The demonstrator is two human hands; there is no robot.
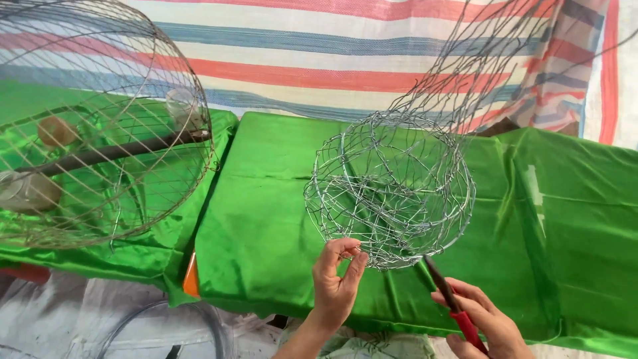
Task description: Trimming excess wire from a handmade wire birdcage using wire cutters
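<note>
Right hand (482,319) nearest, gripping red-handled pliers (452,302), left hand (337,276) pinching near rim of round wire mesh basket (392,189) just beyond, on green-draped tabletop (266,219), larger wire cage (100,126) far left.

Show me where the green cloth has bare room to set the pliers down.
Bare cloth lies between the big cage and the wire ball, and right of the ball. It is crowded at the front edge, with left hand, right hand and pliers.
</note>
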